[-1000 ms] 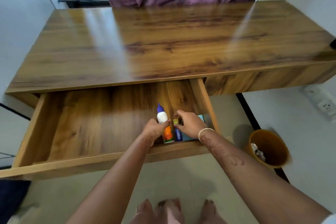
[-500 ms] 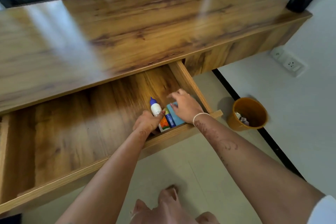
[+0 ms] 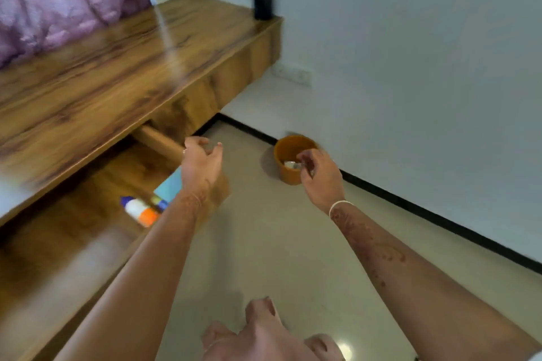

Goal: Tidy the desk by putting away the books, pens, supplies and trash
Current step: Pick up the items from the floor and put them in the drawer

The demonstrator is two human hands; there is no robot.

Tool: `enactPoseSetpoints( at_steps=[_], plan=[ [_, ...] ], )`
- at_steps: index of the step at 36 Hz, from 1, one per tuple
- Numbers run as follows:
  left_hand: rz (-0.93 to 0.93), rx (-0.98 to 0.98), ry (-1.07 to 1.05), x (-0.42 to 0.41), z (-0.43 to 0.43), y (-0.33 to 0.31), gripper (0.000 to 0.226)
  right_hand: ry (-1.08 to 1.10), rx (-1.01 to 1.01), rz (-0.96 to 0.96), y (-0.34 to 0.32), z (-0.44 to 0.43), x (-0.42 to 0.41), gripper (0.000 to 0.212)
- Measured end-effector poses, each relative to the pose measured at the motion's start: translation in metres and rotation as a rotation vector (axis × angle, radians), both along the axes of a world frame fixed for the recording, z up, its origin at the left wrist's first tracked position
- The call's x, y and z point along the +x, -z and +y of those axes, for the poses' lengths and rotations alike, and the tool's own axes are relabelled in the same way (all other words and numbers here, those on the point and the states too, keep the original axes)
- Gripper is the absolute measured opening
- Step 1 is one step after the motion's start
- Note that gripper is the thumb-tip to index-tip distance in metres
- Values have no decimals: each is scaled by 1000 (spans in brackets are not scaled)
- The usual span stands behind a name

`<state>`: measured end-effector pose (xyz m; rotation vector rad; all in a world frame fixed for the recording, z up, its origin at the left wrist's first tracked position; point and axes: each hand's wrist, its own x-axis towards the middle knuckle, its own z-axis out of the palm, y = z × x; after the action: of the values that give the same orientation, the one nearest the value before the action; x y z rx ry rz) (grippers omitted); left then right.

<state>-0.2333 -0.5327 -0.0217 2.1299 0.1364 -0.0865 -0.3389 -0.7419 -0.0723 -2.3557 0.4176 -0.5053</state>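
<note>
Desk top (image 3: pixel 117 67): pen holder (image 3: pixel 263 1) at far right. You've just pulled both hands out of the drawer (image 3: pixel 88 184). Left hand (image 3: pixel 202 164) and right hand (image 3: pixel 321 176) are loosely curled, holding nothing. Glue bottle (image 3: pixel 139 209) & blue box (image 3: pixel 168 184) lie in the drawer's near-right corner. Supplies look stowed; prob. close the drawer next.

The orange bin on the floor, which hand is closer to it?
Right. The right hand overlaps the orange bin in view; the left hand is apart, over a corner of the open drawer.
</note>
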Motion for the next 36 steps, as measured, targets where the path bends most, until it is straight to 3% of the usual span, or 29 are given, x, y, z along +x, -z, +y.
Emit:
enactPoseSetpoints(
  at_steps=[9, 20, 28, 36],
  plan=[
    [184, -6, 735, -168, -180, 18, 31, 486, 177, 115, 21, -101, -222, 18],
    [385, 200, 1413, -409, -278, 84, 22, 1109, 531, 129, 97, -93, -514, 17],
    [449, 367, 1709, -532, -294, 161, 18, 1587, 789, 44, 169, -12, -655, 33],
    [503, 505, 1791, -559, -287, 252, 12, 1732, 979, 2, 252, 43, -665, 32]
  ],
)
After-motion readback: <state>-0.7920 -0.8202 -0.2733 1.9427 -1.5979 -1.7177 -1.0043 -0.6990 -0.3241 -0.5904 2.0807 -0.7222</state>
